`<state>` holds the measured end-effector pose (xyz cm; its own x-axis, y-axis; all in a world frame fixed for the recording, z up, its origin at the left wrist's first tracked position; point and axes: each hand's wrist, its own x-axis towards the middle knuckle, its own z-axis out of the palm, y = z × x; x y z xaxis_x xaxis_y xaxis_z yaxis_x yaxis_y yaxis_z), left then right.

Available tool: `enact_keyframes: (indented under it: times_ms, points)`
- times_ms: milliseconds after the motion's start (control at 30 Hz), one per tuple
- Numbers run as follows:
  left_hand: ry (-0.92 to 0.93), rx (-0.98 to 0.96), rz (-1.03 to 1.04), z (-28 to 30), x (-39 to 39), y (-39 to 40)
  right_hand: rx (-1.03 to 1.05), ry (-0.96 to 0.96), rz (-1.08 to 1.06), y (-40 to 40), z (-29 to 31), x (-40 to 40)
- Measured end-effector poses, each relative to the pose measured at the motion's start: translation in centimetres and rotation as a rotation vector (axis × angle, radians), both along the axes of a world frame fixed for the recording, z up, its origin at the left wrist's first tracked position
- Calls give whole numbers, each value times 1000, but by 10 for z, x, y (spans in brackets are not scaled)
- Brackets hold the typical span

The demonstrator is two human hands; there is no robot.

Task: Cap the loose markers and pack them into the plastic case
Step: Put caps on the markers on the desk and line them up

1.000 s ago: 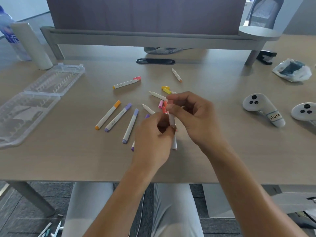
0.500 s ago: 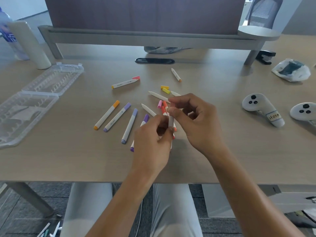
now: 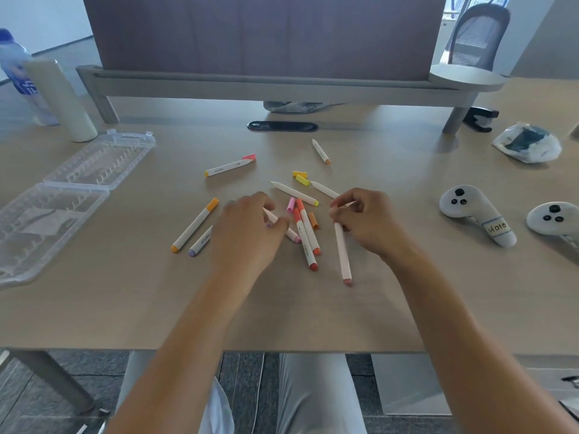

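Light wood desk [image 3: 313, 314], grey metal leg at front left [image 3: 53, 380]. Dark fabric partition [image 3: 263, 32] on a grey rail [image 3: 250, 86] across the back. Grey mesh office chair [image 3: 476, 36] behind, right. Dark grey carpet tile floor [image 3: 244, 389]. Pale wall upper left, daylight at top right.

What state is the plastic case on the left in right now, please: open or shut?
Open: the plastic case lies spread flat on the table, both ribbed halves facing up, with no markers visible inside.
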<state>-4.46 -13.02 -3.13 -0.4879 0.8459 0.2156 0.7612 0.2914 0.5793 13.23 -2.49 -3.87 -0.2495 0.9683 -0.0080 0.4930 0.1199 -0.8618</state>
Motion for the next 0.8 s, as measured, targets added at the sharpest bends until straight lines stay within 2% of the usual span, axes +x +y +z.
enact_keyframes:
  times_ms: [133,333,800]
  points:
    - [168,-152,31,-1,-8,25,88,-168,-9,6,-9,1]
    - [300,-256,25,-7,-7,53,163,-187,-36,5,-16,6]
    - [251,-240,23,-12,-1,60,167,-122,-41,-1,-22,6]
